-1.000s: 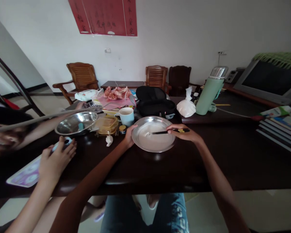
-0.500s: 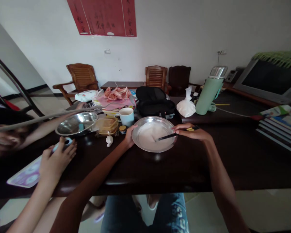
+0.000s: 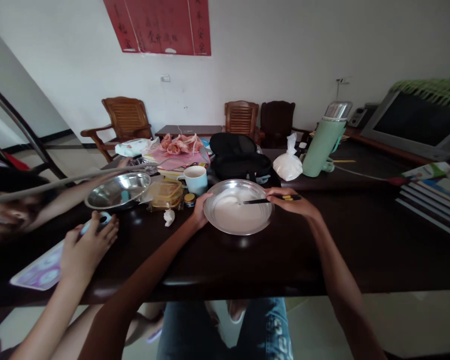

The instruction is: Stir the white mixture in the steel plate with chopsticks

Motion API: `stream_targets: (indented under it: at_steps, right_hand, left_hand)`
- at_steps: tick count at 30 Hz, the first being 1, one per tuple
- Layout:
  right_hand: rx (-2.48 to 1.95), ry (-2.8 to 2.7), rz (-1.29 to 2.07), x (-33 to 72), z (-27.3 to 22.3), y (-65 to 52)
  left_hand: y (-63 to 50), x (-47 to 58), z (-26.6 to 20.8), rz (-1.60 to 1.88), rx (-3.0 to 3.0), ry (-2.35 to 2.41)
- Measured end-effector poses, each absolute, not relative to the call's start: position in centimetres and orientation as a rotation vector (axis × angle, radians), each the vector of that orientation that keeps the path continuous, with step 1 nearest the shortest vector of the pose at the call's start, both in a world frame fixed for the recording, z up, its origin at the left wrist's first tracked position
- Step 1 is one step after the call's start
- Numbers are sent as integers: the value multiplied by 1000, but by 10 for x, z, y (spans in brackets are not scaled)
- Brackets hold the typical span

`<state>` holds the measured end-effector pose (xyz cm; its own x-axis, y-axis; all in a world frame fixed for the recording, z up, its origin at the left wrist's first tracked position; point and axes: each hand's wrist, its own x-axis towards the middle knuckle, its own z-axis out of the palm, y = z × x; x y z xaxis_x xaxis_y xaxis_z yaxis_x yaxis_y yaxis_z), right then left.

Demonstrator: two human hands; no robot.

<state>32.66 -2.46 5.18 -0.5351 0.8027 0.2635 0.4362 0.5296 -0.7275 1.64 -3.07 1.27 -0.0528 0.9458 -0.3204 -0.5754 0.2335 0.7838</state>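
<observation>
A shallow round metal bowl [image 3: 240, 231] stands on the dark table in front of me, holding a pale, creamy mixture [image 3: 234, 215]. My left hand [image 3: 201, 210] grips the bowl's left rim, thumb over the edge. Black chopsticks [image 3: 257, 201] with yellowish bands are held in my right hand [image 3: 287, 200] at the bowl's right side. Their tips dip into the mixture near its middle. Just behind the bowl lies an open black case [image 3: 236, 157]. A light blue mug [image 3: 195, 180] and a small jar [image 3: 189, 200] sit close to my left hand.
At left, another person's hand [image 3: 88, 247] rests on a purple-and-white case [image 3: 41, 267], near an empty-looking metal basin [image 3: 97, 200]. A tied bag of white powder [image 3: 288, 166] and a green thermos [image 3: 322, 150] stand back right. Books [image 3: 431, 205] are stacked far right.
The chopsticks have swung to a flatter angle, their tips moving up toward the far side of the bowl. My right hand has shifted slightly left; the bowl and my left hand stay put.
</observation>
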Motion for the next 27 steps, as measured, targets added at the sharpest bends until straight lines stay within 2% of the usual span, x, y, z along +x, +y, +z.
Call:
stream_targets:
  at_steps: [4, 9, 13, 19, 23, 27]
  right_hand:
    - [-948, -2278, 962, 330, 54, -26]
    - [-1080, -2123, 830, 342, 57, -26]
    - [-1033, -2220, 950, 341, 60, -28]
    - [-1063, -2156, 865, 335, 60, -29]
    - [-973, -2281, 976, 340, 61, -29]
    - [-1035, -2184, 859, 341, 61, -27]
  left_hand:
    - [-31, 17, 13, 1312, 477, 1007]
    - [-33, 18, 14, 1321, 488, 993]
    - [-31, 17, 12, 1315, 480, 999]
    - [-32, 18, 14, 1311, 496, 955]
    - [-34, 19, 16, 1310, 498, 950]
    - [-33, 19, 17, 1304, 476, 956]
